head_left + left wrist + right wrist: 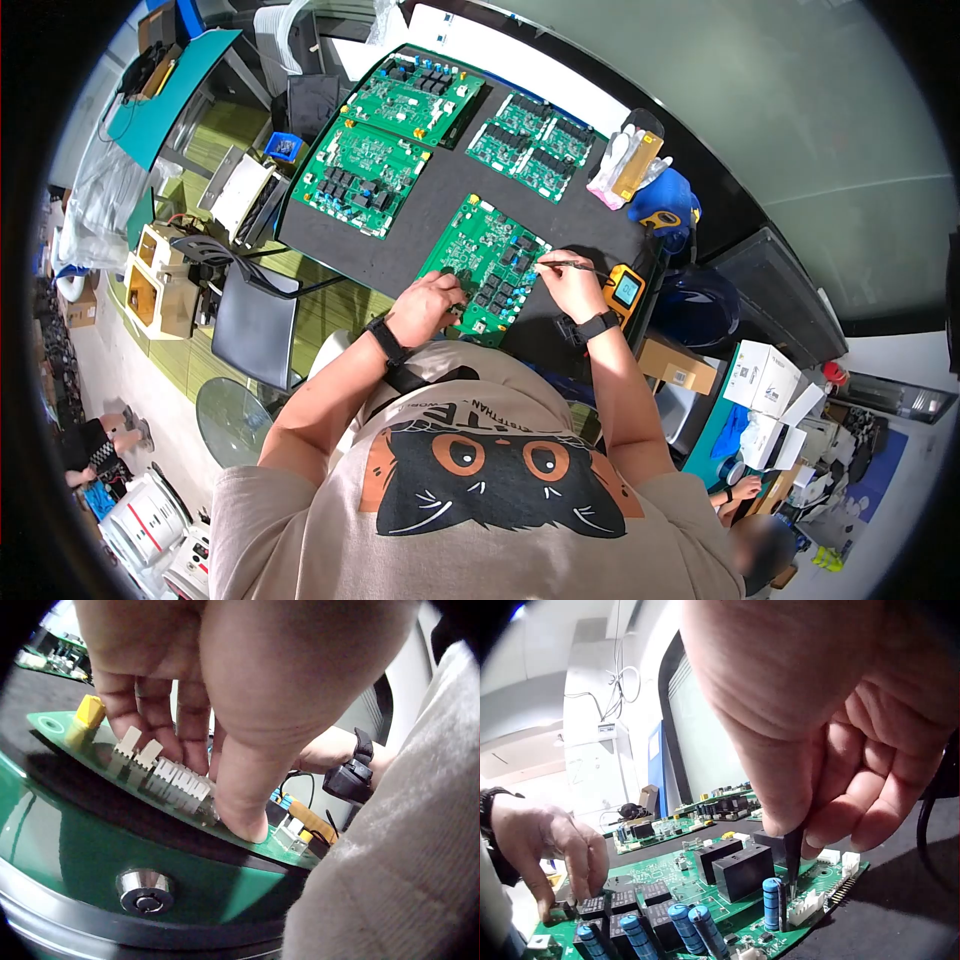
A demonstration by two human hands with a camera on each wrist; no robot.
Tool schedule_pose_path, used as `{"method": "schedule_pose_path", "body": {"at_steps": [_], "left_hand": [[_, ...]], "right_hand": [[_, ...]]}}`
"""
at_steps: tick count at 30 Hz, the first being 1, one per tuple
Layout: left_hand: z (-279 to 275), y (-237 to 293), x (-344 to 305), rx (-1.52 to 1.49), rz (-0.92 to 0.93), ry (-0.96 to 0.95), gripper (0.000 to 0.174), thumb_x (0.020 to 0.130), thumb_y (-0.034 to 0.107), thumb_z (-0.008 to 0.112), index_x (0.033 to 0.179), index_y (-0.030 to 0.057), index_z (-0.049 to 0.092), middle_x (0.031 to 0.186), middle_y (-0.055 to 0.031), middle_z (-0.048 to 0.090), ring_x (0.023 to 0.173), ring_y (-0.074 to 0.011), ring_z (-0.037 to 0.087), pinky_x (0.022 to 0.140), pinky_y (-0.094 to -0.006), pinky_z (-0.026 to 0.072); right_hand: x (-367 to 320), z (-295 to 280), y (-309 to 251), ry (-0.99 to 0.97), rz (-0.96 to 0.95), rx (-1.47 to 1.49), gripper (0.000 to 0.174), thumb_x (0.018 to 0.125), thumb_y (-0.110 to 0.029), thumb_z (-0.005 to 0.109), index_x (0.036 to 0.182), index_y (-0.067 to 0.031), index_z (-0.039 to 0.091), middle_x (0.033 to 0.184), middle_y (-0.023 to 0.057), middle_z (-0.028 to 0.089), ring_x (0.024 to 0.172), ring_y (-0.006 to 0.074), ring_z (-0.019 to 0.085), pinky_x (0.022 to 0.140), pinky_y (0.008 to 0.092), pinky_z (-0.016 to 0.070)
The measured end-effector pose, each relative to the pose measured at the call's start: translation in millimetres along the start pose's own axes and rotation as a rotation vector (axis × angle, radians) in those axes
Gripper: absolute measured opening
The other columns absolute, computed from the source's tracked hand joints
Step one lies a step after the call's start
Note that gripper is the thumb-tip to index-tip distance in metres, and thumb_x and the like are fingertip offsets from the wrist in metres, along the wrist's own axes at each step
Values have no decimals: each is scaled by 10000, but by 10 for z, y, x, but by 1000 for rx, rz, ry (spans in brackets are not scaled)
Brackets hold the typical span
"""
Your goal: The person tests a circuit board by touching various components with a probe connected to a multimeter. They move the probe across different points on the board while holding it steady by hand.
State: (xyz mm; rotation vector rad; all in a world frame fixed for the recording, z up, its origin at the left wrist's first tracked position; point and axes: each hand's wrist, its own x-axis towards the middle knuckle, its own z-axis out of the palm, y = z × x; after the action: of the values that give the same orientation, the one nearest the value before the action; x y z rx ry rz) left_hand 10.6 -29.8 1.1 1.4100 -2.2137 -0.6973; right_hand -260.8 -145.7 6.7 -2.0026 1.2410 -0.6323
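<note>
A green circuit board (470, 255) lies on the dark mat in front of the person. The left hand (425, 305) rests at its near left edge; in the left wrist view its thumb (246, 821) presses by the edge, the fingers beyond white connectors (178, 784). The right hand (575, 285) pinches a slim black pen-like tool (793, 851) between thumb and fingers. Pointing down, the tool has its tip between a blue capacitor (772, 904) and a white connector (807, 906); contact cannot be told. Black relays (744, 871) stand nearby on the board.
Two larger green boards (365, 175) lie at the back left, and a group of small boards (530, 145) at the back. A yellow meter (625, 288) is right of the right hand. A blue and yellow object (665, 205) and a box (637, 165) stand back right.
</note>
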Motion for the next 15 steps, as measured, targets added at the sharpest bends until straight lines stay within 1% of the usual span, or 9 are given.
{"method": "schedule_pose_path", "body": {"at_steps": [3,6,8,9,11,15], "left_hand": [[7,-10,-3,1,6,-4,342,660,99,802,982,106,687,989,-57,601,977,-285,577,881,-387,486],[-4,1,0,9,1,-7,341,661,96,799,982,105,687,983,-59,597,974,-286,576,873,-392,487],[-2,1,-1,8,1,-5,340,660,95,798,981,105,686,979,-59,595,973,-286,575,870,-394,488],[-1,0,-2,8,2,-4,340,659,94,797,980,105,686,975,-59,594,971,-286,575,867,-395,489],[3,-3,-4,5,8,6,339,659,92,796,978,105,685,975,-59,593,971,-286,575,866,-396,489],[7,5,-9,15,4,18,334,656,84,796,970,106,684,979,-57,596,968,-287,577,866,-395,489]], "right_hand": [[-3,7,13,4,-23,-29,81,835,-63,736,878,2,714,871,166,725,808,327,712,732,393,567],[-13,18,46,17,-50,-35,83,837,-66,737,885,-1,716,859,160,722,780,311,707,716,379,565],[-24,35,96,13,-8,41,91,841,-71,743,897,-4,717,848,142,720,743,268,697,695,349,557],[-30,39,111,13,-9,41,91,841,-71,743,897,-4,717,848,142,720,743,268,697,695,349,557],[-50,41,145,13,17,108,99,845,-73,753,910,-7,718,852,119,723,722,221,682,679,322,546],[-70,27,158,3,57,135,100,848,-68,758,917,-8,718,872,107,730,739,201,684,685,316,545]]}}
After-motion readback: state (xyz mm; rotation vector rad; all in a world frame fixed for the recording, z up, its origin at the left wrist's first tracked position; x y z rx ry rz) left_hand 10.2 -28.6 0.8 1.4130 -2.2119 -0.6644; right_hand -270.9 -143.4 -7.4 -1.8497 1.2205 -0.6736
